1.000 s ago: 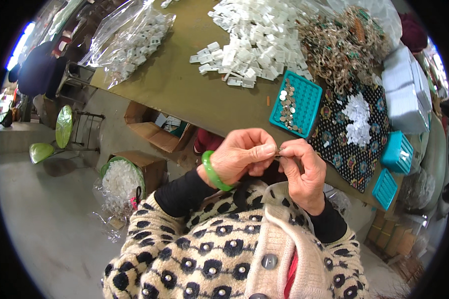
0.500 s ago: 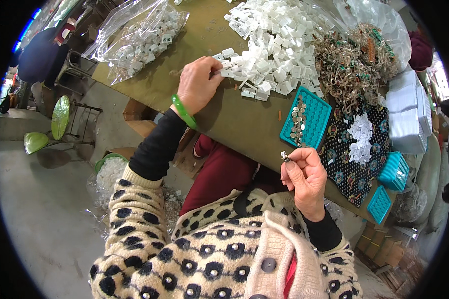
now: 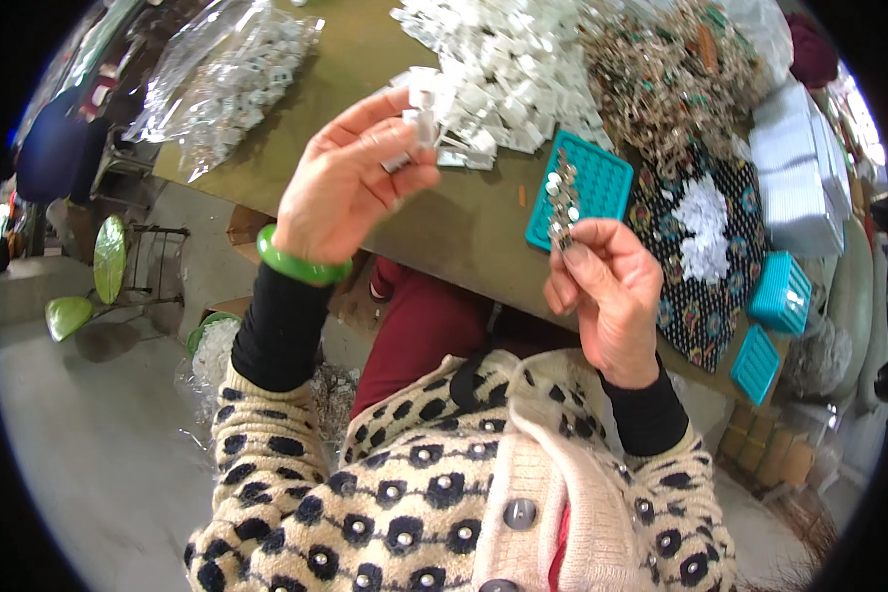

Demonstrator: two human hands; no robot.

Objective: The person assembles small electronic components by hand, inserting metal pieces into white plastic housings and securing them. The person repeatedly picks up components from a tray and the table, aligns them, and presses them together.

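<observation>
A small white plastic case (image 3: 423,111) is pinched between the thumb and fingers of my left hand (image 3: 337,187), raised over the table edge and slightly blurred. Around the left wrist sits a green bangle. My right hand (image 3: 614,291) grips a small metal part (image 3: 562,237) at its fingertips, in front of the teal tray (image 3: 610,192). Small round metal pieces (image 3: 560,189) lie along that tray's left side. Beyond my left hand spreads a heap of similar white plastic pieces (image 3: 513,74).
A clear bag of small parts (image 3: 232,84) lies at the table's left. Tangled wired parts (image 3: 676,74) are piled at back right. White slips (image 3: 703,232) rest on dark patterned cloth (image 3: 661,202). Stacked white trays (image 3: 799,168) and teal trays (image 3: 781,291) stand farther right.
My left hand has lifted away from the white heap, moving left with a white plastic case. My right hand has risen slightly toward the teal tray, still gripping the metal part.
</observation>
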